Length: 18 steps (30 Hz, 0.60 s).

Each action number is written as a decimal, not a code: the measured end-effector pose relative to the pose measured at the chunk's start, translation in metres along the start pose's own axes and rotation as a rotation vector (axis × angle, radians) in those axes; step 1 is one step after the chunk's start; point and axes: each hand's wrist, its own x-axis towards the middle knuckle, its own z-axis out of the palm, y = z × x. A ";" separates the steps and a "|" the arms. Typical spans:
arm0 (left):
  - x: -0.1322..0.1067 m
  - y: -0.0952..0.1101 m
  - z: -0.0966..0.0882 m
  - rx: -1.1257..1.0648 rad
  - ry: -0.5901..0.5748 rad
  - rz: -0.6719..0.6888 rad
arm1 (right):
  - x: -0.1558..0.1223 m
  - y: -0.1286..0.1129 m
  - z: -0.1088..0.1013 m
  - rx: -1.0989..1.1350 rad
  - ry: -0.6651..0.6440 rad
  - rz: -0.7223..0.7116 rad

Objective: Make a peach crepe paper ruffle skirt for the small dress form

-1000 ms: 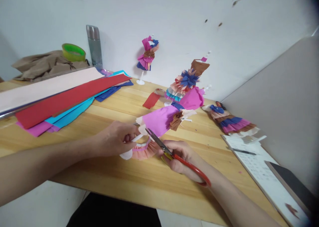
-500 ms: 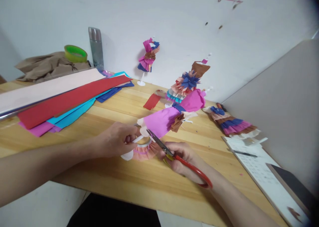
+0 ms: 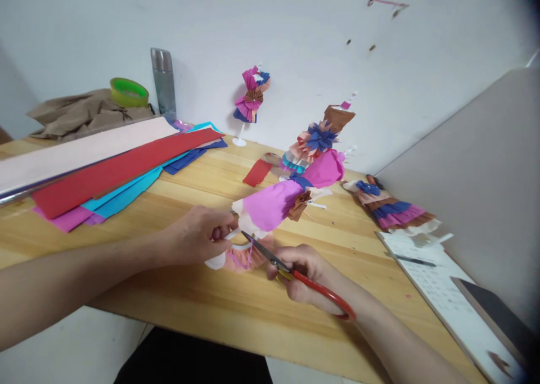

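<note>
Gripping scissors (image 3: 324,290), right hand (image 3: 304,260) now holds blades (image 3: 264,251) lower, below the dress hem (image 3: 248,222) near the desk (image 3: 189,311)'s front edge, snip seemingly done, left hand (image 3: 206,232) pinching stand (image 3: 216,262).

You have two hands (image 3: 200,235) (image 3: 306,274), one pair of scissors (image 3: 324,289) and four paper dresses (image 3: 270,204) (image 3: 318,136) (image 3: 253,96) (image 3: 392,207) before you. You also count one counter (image 3: 211,299), one bottle (image 3: 163,86), one tape roll (image 3: 122,96), one pen (image 3: 415,260) and one small red scrap (image 3: 257,172).

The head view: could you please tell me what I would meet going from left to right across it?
Yellow-green ring-shaped roll, grey cylindrical bottle, bare left hand, red-handled metal scissors, layered multicoloured paper dress, dark flat rectangular panel.
</note>
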 end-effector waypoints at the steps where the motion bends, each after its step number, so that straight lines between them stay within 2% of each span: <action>1: 0.000 0.000 0.000 -0.008 -0.003 -0.008 | -0.001 0.000 0.000 -0.012 -0.013 -0.001; 4: 0.000 0.000 -0.002 -0.057 -0.018 -0.053 | -0.003 -0.006 -0.002 0.020 -0.032 -0.021; 10: 0.002 -0.002 -0.006 -0.220 -0.008 -0.134 | -0.011 -0.020 -0.018 0.226 -0.107 -0.075; 14: 0.004 -0.005 -0.009 -0.346 -0.002 -0.140 | -0.021 -0.016 -0.038 0.418 -0.038 -0.189; 16: 0.006 -0.006 -0.009 -0.422 -0.003 -0.184 | -0.025 -0.012 -0.050 0.384 0.001 -0.176; 18: 0.008 -0.007 -0.010 -0.509 -0.005 -0.236 | -0.028 -0.009 -0.062 0.318 0.095 -0.181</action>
